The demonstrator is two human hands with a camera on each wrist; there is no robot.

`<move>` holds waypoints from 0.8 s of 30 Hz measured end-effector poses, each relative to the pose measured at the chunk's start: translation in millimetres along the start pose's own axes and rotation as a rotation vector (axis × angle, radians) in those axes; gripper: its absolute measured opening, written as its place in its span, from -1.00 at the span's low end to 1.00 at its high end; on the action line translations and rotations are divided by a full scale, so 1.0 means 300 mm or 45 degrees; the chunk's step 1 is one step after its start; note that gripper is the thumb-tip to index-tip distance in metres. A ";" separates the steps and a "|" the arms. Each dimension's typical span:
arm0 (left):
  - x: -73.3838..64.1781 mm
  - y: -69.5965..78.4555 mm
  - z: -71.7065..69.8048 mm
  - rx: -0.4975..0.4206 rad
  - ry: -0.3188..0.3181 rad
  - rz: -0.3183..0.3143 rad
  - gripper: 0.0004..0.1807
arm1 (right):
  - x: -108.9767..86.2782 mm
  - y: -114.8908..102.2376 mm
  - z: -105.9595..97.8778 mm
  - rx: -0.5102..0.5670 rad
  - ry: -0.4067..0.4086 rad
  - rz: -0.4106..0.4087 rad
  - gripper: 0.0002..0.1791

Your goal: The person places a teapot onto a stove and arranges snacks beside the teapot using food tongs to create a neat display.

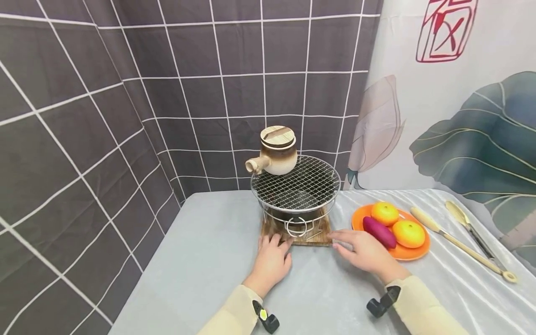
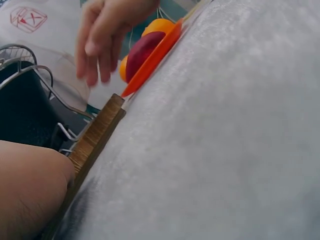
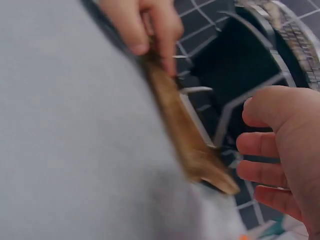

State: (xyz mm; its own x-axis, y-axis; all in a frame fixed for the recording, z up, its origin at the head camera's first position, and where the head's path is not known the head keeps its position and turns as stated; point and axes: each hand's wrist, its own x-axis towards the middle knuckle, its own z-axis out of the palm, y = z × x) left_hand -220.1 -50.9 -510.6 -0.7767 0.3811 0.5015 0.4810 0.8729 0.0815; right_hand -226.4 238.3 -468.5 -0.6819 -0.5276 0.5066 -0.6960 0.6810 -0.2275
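Note:
A wooden board [image 1: 317,239] lies under a round stove with a wire-mesh grill [image 1: 310,186] on top. On the grill's left side stands a lidded clay pot [image 1: 279,158] with a side handle pointing left. My left hand [image 1: 271,261] rests its fingertips at the board's front left corner, its thumb to the side. By the front right corner, my right hand [image 1: 363,251] reaches in with straight fingers and nothing in its grasp. The right wrist view shows its fingers [image 3: 257,145] apart from the board's end.
Right of the board, an orange plate [image 1: 408,255] bears two orange fruits [image 1: 408,233] and a purple oblong item [image 1: 379,232]. Beyond it lie a long wooden-handled utensil [image 1: 465,246] and metal tongs [image 1: 477,235]. Behind rises a dark tiled backdrop [image 1: 234,93].

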 end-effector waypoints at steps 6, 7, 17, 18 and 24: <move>-0.007 -0.003 0.007 -0.007 0.027 -0.013 -0.59 | -0.023 0.048 -0.144 -0.111 0.126 -0.046 -0.67; -0.006 -0.003 0.007 -0.001 0.029 -0.011 -0.59 | -0.030 0.058 -0.168 -0.131 0.150 -0.033 -0.67; -0.002 0.001 0.002 0.014 0.005 0.001 -0.57 | -0.143 0.182 -0.367 -0.162 0.253 0.186 -0.62; -0.002 0.001 0.002 0.011 0.002 -0.001 -0.57 | -0.154 0.196 -0.380 -0.168 0.258 0.193 -0.62; -0.003 0.004 0.003 0.006 -0.023 -0.019 -0.57 | -0.244 0.290 -0.439 -0.205 0.266 0.359 -0.62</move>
State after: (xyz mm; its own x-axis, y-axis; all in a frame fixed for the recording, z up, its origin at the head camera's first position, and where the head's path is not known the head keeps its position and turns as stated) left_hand -219.2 -50.1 -511.8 -0.7911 0.3734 0.4845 0.4675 0.8799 0.0851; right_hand -207.5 402.9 -415.9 -0.7695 -0.2045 0.6050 -0.4319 0.8645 -0.2572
